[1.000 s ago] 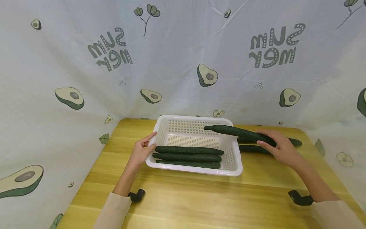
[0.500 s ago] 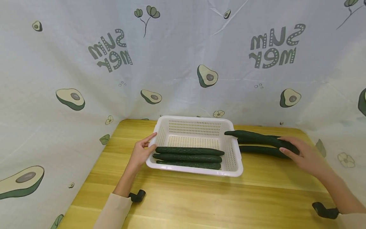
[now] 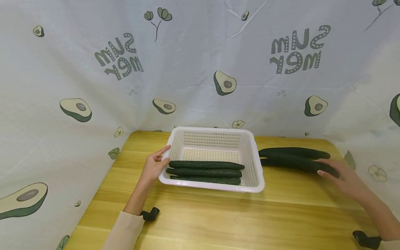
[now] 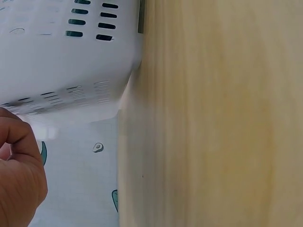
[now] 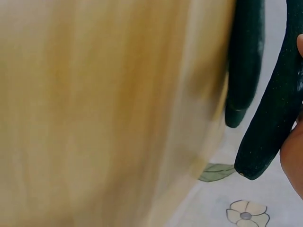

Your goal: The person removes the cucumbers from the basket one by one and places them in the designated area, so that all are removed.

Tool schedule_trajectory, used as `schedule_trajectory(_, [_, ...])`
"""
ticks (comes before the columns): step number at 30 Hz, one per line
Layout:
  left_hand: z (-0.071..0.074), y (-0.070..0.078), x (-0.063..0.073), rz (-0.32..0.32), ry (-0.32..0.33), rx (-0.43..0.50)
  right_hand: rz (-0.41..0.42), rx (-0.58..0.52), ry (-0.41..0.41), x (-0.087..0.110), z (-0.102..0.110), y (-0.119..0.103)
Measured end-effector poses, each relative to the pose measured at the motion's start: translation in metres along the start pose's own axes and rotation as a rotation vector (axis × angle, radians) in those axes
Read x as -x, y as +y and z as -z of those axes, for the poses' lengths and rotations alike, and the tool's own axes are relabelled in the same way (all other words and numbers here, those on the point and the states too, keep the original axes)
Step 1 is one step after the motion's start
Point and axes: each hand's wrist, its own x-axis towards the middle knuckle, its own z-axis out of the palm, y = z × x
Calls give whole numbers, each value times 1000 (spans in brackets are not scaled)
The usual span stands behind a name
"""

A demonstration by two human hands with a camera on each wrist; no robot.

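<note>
A white plastic basket [image 3: 212, 189] with slotted walls stands on the table, tilted toward me. Inside, along its near side, lie three dark green cucumbers [image 3: 204, 173]. My left hand [image 3: 152, 168] pinches the basket's left rim between thumb and fingers; in the left wrist view that hand [image 4: 21, 170] shows at the slotted wall [image 4: 71, 61]. To the right, my right hand [image 3: 347, 178] grips the right end of a cucumber [image 3: 300, 164], seen close in the right wrist view as the held cucumber [image 5: 267, 123]. It lies over or against other cucumbers [image 3: 307, 152], partly hiding one.
The wooden table [image 3: 218, 215] stretches in front of the basket. A pale curtain [image 3: 200, 52] printed with avocados and flowers hangs behind and along both sides. Dark wrist devices [image 3: 150, 214] are strapped to both forearms.
My right hand has moved right and down with its cucumber, from over the basket's right rim to the cucumbers beside it. My left hand stays at the rim.
</note>
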Motion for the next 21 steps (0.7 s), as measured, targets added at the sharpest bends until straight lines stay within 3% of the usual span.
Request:
schedule_trajectory(4, [1,1,-1,26,-15,-8,52,93,-4,-2,-6,2])
schedule_trajectory(9, [2,15,4,52,-47,-19,130,60,-13,-5,-15,5])
schedule_trajectory(14, [6,30,12,57,-55,-6,154,68,7,-7,-20,11])
schedule_trajectory(21, [9,2,0,34,-42,34,272,132,67,-9,-28,15])
